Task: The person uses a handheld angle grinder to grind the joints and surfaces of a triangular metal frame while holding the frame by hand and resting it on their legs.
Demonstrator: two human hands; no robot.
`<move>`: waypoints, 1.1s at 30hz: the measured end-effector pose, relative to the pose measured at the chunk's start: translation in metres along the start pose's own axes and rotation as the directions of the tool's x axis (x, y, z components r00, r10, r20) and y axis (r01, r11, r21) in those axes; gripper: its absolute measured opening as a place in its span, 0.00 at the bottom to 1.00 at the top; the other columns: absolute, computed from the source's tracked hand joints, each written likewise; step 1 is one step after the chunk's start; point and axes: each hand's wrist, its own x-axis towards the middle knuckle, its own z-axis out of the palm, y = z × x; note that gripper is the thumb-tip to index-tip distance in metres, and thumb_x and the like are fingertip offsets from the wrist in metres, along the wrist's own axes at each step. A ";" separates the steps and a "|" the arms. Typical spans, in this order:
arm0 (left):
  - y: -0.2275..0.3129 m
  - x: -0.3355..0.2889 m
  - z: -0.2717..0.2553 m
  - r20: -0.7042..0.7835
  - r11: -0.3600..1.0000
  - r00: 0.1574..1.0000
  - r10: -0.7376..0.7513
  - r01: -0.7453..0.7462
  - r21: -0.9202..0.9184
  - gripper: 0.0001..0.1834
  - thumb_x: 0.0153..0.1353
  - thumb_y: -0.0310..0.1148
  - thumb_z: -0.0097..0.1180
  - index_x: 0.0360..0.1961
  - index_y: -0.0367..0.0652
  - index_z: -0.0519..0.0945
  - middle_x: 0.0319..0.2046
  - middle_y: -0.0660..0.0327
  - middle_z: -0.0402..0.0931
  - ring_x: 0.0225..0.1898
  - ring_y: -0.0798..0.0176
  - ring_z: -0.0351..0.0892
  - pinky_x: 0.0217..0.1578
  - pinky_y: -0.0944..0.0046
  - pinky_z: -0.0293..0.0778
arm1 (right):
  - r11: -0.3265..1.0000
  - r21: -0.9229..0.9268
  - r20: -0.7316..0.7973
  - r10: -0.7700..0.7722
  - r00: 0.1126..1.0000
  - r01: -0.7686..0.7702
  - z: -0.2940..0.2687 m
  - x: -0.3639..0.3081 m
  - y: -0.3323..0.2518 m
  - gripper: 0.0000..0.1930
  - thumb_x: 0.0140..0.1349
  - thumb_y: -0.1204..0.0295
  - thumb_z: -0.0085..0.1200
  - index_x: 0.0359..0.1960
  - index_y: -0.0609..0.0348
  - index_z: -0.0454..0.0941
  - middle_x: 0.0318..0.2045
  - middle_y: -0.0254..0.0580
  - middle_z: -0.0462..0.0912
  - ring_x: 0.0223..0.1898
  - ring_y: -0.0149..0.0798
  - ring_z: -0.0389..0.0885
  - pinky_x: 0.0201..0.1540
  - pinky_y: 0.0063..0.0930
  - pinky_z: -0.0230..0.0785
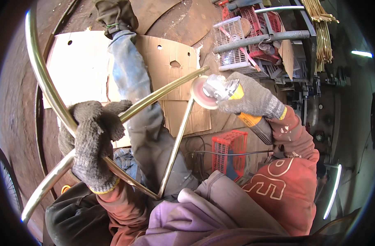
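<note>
My left hand (94,143), in a grey knitted glove, is closed round a frame of shiny brass-coloured metal tubes (165,91). Some tubes reach out past the glove to the left, while others meet at joints near my lap and near the grinder. In my right hand (254,97), also gloved, is an angle grinder (253,122) with a yellow and dark body. Its pale, pinkish disc (200,93) is at the joint where two tubes come together, touching or very close; I cannot tell which. The glove hides part of the grinder's head.
Flattened cardboard (171,51) lies under my outstretched leg (132,74). A red plastic crate (229,153) stands beside my thigh, with a dark cable (236,152) passing it. Grey and red crates (232,35) and a bundle of tubes (321,33) are at the far right.
</note>
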 end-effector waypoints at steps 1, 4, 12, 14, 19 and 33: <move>0.003 -0.001 0.000 -0.017 0.999 0.999 -0.028 0.028 0.024 0.20 0.67 0.40 0.61 0.44 0.28 0.77 0.26 0.55 0.73 0.24 0.60 0.72 0.49 0.41 0.85 | 1.000 -0.017 0.037 -0.006 0.999 0.007 -0.002 -0.001 -0.001 0.30 0.55 0.61 0.83 0.52 0.61 0.77 0.35 0.37 0.84 0.31 0.28 0.83 0.33 0.28 0.79; 0.006 0.001 0.003 -0.003 0.997 1.000 -0.012 0.012 0.079 0.21 0.68 0.41 0.60 0.44 0.28 0.77 0.25 0.55 0.72 0.24 0.60 0.72 0.47 0.42 0.85 | 1.000 0.007 0.017 0.028 0.999 -0.028 -0.001 0.000 -0.003 0.29 0.57 0.62 0.81 0.52 0.64 0.77 0.33 0.37 0.85 0.29 0.28 0.84 0.31 0.28 0.78; 0.000 0.001 -0.010 -0.029 0.999 0.999 0.034 -0.035 -0.010 0.25 0.72 0.44 0.58 0.51 0.27 0.78 0.24 0.57 0.71 0.26 0.62 0.71 0.49 0.42 0.84 | 0.999 -0.027 -0.074 0.027 0.997 -0.029 0.005 -0.011 0.015 0.27 0.57 0.62 0.80 0.49 0.64 0.78 0.29 0.35 0.84 0.26 0.27 0.81 0.30 0.27 0.75; 0.001 0.006 -0.020 0.008 0.994 0.998 0.061 -0.060 -0.095 0.25 0.73 0.45 0.58 0.52 0.28 0.78 0.24 0.58 0.70 0.28 0.63 0.71 0.51 0.40 0.83 | 0.994 0.108 -0.127 -0.011 0.992 0.025 0.014 -0.023 0.044 0.29 0.57 0.65 0.80 0.53 0.64 0.76 0.34 0.37 0.85 0.29 0.28 0.82 0.31 0.27 0.75; 0.001 0.015 -0.059 0.207 0.933 0.973 0.098 -0.018 -0.359 0.17 0.79 0.43 0.56 0.51 0.39 0.81 0.22 0.71 0.71 0.28 0.66 0.72 0.69 0.28 0.70 | 0.765 0.633 -0.187 0.003 0.982 0.118 0.065 -0.076 0.083 0.28 0.61 0.74 0.75 0.60 0.65 0.73 0.39 0.43 0.86 0.35 0.35 0.87 0.35 0.32 0.83; 0.128 -0.022 -0.015 0.456 0.875 0.769 0.448 -0.272 -0.401 0.12 0.82 0.43 0.51 0.43 0.46 0.75 0.23 0.73 0.65 0.32 0.68 0.73 0.68 0.27 0.72 | 0.113 0.915 -0.362 -0.197 0.911 0.388 0.200 -0.142 0.168 0.34 0.60 0.77 0.71 0.67 0.62 0.69 0.45 0.58 0.87 0.37 0.54 0.92 0.38 0.48 0.89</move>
